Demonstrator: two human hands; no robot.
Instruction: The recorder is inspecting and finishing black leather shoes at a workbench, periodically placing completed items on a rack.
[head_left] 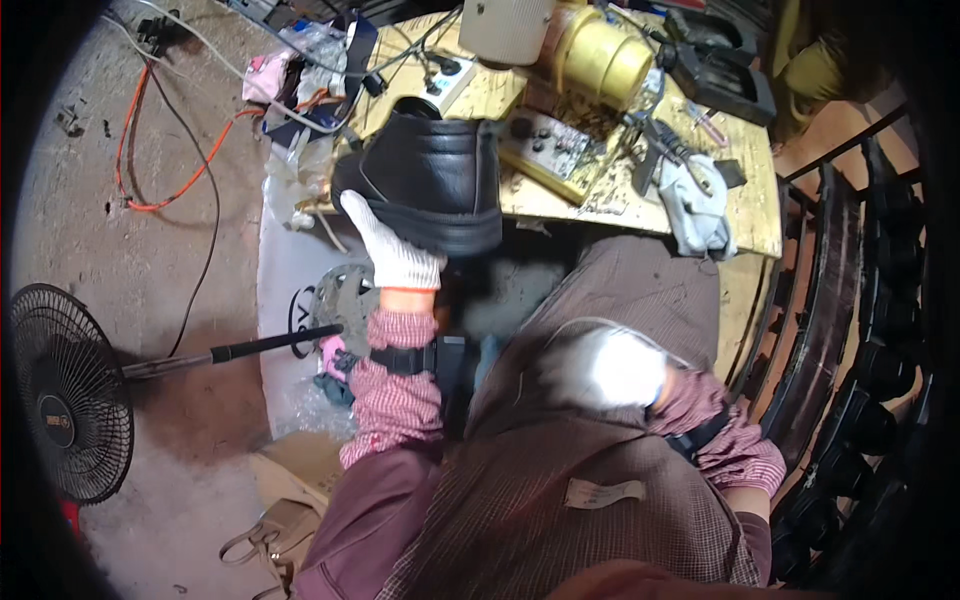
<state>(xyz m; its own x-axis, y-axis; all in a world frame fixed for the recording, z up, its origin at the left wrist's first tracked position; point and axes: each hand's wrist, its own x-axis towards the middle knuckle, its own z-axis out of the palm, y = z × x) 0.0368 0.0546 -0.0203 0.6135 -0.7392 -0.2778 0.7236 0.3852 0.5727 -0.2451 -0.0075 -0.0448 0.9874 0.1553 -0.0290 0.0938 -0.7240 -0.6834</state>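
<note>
My left hand (pixel 400 250), in a white knit glove, grips a black leather boot (pixel 430 170) from below, its thumb up along the boot's left side. The boot is held at the near edge of a wooden worktable (pixel 755 215). My right hand (pixel 605 370), also white-gloved, is above my lap over the dark checked apron (pixel 560 480). Motion and glare smear its fingers, so their pose and anything in them are hidden. A thin pale line, perhaps a thread or cord, curves around that glove.
On the table are a yellow cylindrical machine (pixel 600 65), a control box (pixel 550 145), a power strip (pixel 450 85) and a grey cloth (pixel 695 210). A black fan (pixel 70 395) stands left, near an orange cable (pixel 130 150) on the floor. At right is a metal rack (pixel 825 270) with dark items.
</note>
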